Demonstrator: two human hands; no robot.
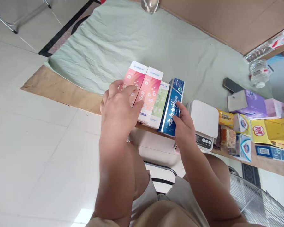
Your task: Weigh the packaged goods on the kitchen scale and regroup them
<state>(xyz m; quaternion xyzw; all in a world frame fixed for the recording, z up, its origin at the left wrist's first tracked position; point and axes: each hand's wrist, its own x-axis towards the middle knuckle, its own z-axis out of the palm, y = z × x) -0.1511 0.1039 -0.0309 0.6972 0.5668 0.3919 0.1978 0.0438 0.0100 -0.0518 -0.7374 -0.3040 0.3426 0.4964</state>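
My left hand (119, 105) lies over the left pink toothpaste box (138, 75), fingers curled at its left side. The left thumb reaches the second pink box (149, 93) beside it. A green and white box (160, 101) lies partly under that second box. My right hand (185, 126) is closed at the right side of a blue toothpaste box (171, 107), with thumb and fingertips on its printed face. All these boxes lie side by side at the near table edge; my left hand hides part of the left pink one.
Right of the boxes stands a white digital scale (203, 118). Beyond it are small snack packs (227, 137), soap boxes (244, 147), a yellow carton (262, 130), a purple tissue pack (249, 104), a dark phone (232, 85) and plastic bottles (259, 72). Green cloth (175, 47) covers the table.
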